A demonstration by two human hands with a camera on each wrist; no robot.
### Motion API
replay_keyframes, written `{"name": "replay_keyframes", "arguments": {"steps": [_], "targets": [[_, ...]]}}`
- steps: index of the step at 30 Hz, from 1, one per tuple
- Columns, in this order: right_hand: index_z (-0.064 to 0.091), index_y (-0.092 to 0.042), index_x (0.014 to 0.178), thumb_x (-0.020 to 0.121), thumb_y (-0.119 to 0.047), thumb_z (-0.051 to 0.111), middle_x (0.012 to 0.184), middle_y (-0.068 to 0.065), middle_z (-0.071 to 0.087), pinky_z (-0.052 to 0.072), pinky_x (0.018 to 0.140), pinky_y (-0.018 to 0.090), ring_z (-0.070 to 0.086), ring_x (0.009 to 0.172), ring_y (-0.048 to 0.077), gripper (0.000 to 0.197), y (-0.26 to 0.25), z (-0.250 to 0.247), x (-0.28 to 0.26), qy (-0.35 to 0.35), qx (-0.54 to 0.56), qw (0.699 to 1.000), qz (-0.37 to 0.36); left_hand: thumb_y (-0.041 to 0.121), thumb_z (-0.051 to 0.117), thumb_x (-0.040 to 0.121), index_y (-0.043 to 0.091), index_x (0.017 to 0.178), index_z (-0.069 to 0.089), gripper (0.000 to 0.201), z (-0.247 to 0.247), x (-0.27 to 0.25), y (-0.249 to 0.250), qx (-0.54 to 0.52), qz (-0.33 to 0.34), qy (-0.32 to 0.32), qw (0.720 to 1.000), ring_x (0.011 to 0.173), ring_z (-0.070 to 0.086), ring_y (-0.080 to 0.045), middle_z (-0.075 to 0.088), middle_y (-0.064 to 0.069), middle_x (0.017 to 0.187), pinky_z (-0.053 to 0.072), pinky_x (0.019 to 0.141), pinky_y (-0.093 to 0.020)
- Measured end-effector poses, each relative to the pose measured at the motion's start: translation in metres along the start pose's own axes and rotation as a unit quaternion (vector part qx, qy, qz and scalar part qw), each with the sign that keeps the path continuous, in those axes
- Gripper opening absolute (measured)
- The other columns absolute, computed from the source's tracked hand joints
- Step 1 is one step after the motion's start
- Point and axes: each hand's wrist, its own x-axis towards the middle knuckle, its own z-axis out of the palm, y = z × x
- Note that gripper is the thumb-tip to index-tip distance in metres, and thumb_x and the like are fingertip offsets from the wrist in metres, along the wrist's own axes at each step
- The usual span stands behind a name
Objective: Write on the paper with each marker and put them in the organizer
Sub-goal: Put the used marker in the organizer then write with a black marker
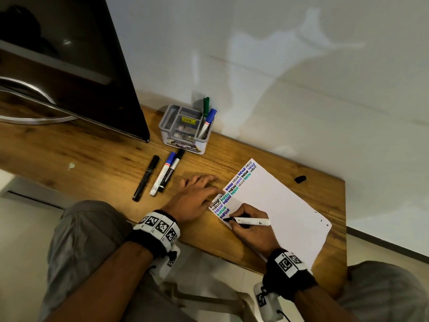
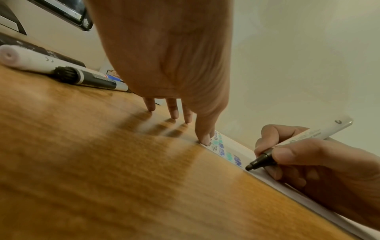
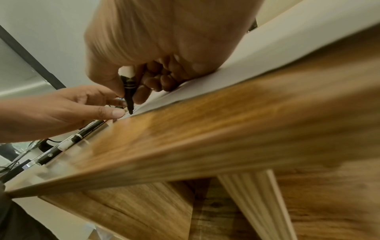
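My right hand (image 1: 236, 220) pinches a white marker (image 1: 251, 221), and its black tip touches the near left corner of the white paper (image 1: 278, 205) below rows of coloured "HELLO". In the right wrist view the marker (image 3: 128, 91) points down at the paper's edge (image 3: 267, 53). My left hand (image 1: 202, 187) lies flat with straight fingers (image 2: 203, 134), one on the paper's left edge. The grey organizer (image 1: 185, 145) at the back holds a green marker (image 1: 206, 106) and a blue-capped marker (image 1: 207, 123). Three capped markers (image 1: 162, 174) lie side by side left of my left hand.
A loose black cap (image 1: 300, 178) lies on the wooden table (image 1: 92, 159) beyond the paper's right side. A dark monitor (image 1: 81, 66) on a curved metal stand fills the back left. The wall runs close behind the organizer. The table's front edge (image 3: 205, 154) is just below my wrists.
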Motion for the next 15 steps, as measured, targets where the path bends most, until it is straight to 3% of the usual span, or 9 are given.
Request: {"name": "replay_keyframes", "arguments": {"steps": [3,8,12,15], "targets": [[0.071,-0.010,0.088,0.082,-0.010,0.081,0.101,-0.010,0.077,0.055,0.085,0.015,0.070,0.101,0.003,0.012,0.0010,0.0004,0.0000,0.001,0.009,1.000,0.008,0.031,0.057,0.095,0.047,0.137,0.045,0.046,-0.0010,-0.0003,0.0004,-0.001,0.000,-0.001,1.000,0.145,0.013,-0.018,0.019,0.012,0.160,0.022,0.105,-0.045],[0.072,-0.009,0.093,0.083,-0.011,0.081,0.104,-0.011,0.075,0.053,0.083,0.009,0.069,0.101,0.000,0.013,-0.0011,0.0005,-0.0005,0.003,-0.005,1.000,0.004,0.029,0.058,0.095,0.046,0.137,0.046,0.047,-0.0016,-0.0006,0.0017,-0.003,-0.002,-0.003,1.000,0.145,0.013,-0.017,0.019,0.012,0.160,0.022,0.104,-0.044],[0.071,-0.013,0.088,0.082,-0.010,0.081,0.102,-0.008,0.077,0.056,0.086,0.017,0.070,0.103,0.004,0.012,0.0009,0.0006,-0.0002,0.003,0.008,1.000,0.010,0.028,0.058,0.095,0.046,0.137,0.046,0.047,-0.0021,0.0000,0.0016,-0.005,-0.003,-0.004,1.000,0.145,0.013,-0.017,0.019,0.012,0.161,0.022,0.104,-0.044],[0.070,-0.011,0.089,0.081,-0.010,0.081,0.101,-0.015,0.074,0.052,0.085,0.009,0.068,0.102,-0.004,0.014,0.0010,-0.0003,-0.0005,0.002,-0.023,1.000,-0.002,0.029,0.057,0.095,0.047,0.137,0.046,0.048,-0.0011,-0.0002,0.0009,-0.006,-0.005,-0.005,1.000,0.145,0.012,-0.017,0.018,0.012,0.161,0.022,0.104,-0.045]]}}
